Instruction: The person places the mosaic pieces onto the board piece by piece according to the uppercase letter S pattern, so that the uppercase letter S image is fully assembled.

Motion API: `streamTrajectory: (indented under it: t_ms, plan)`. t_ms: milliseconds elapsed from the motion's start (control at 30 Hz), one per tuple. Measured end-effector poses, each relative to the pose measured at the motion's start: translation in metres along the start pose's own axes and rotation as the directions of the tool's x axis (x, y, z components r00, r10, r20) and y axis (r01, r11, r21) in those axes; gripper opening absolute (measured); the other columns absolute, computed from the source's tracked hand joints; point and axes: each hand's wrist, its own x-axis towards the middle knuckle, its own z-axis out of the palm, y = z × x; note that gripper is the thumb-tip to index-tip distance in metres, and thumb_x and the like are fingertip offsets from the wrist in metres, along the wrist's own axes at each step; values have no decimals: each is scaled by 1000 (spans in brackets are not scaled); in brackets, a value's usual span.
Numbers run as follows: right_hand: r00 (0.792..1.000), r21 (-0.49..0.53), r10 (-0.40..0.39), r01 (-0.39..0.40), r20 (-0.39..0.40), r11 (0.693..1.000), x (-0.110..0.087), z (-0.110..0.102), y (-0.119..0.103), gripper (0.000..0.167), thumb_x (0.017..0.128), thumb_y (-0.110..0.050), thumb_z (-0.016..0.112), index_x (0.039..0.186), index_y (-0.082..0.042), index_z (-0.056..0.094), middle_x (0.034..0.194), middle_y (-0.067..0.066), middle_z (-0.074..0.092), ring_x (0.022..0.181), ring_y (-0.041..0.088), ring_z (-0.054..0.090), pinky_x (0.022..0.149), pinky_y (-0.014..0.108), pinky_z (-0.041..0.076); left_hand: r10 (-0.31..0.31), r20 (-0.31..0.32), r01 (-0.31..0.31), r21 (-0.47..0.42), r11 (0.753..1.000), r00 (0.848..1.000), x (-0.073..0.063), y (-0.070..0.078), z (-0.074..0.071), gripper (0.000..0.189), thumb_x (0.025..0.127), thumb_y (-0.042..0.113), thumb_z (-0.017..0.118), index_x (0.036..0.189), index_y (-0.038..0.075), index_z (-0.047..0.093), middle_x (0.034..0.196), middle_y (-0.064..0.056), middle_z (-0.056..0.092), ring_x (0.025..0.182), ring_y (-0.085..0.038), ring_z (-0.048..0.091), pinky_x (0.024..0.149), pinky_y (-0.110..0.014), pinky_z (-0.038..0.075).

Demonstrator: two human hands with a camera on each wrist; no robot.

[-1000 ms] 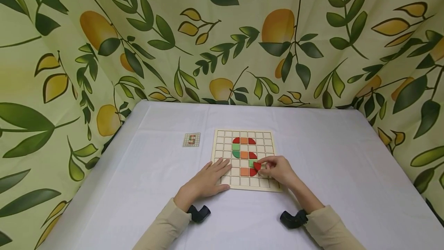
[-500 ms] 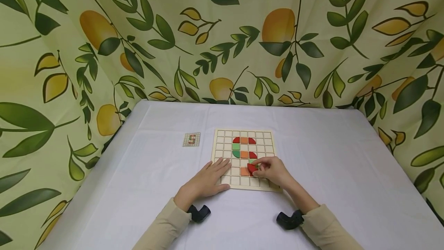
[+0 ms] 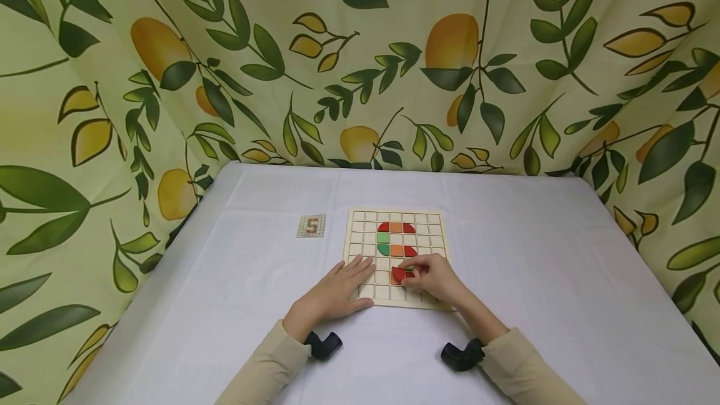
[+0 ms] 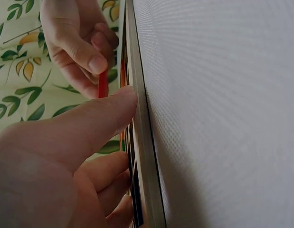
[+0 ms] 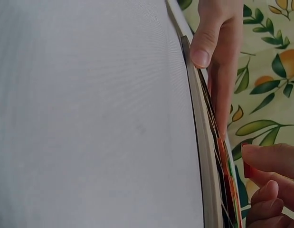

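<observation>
A square wooden grid board [image 3: 362, 237] lies on the table with red, orange and green tiles forming curved rows. My left hand [image 3: 336, 291] rests with spread fingers on its lower left part, the thumb at the near edge. Between thumb and fingertips, my right hand [image 3: 434, 276] pinches a red tile [image 3: 398, 275] with a rounded edge. The head view shows this tile over an orange tile, while both wrist views show the red tile [image 4: 103, 84] raised off the board. Some tiles at the lower right are partly hidden by the right hand.
Left of the board lies a small card [image 3: 311, 226] printed with a gridded, coloured S-like figure. A white cloth covers the table [image 3: 517, 236]. Behind it hangs a curtain [image 3: 360, 111] with leaves and fruit. Each wrist bears a black device [image 3: 462, 355].
My right hand has moved left across the board with the red tile, from above the green and red tiles to over the orange one. The left hand has stayed in place.
</observation>
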Motion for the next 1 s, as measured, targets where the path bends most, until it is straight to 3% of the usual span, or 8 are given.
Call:
streamTrajectory:
  t_ms: [400, 667, 1000]
  plan:
    - [1000, -18, 21, -21, 17, 1000, 5, 9, -5, 25, 75, -6, 79, 99, -1, 74, 59, -3, 46, 57, 9, 42, 47, 16, 30, -12, 8, 12, 6, 1000, 1000, 0, 0, 0, 68, 94, 41, 56, 152, 13, 31, 162, -3, 27, 153, -25, 20, 123, -51, 21]
    - [999, -30, -31, 32, 27, 999, 6, 12, -7, 25, 73, -4, 79, 98, 0, 74, 59, -4, 46, 57, 9, 42, 46, 16, 31, -8, 5, 8, 9, 1000, 1000, 0, 1, 0, 68, 94, 41, 56, 151, 12, 31, 162, -4, 27, 153, -25, 20, 123, -52, 21]
    - [999, -48, -22, 23, 30, 999, 11, 17, -9, 26, 72, -4, 80, 98, 0, 75, 60, -4, 46, 58, 9, 43, 48, 16, 33, -9, 5, 9, 14, 1000, 1000, 1, 0, 0, 68, 94, 40, 56, 151, 12, 32, 162, -3, 27, 153, -24, 20, 123, -51, 22]
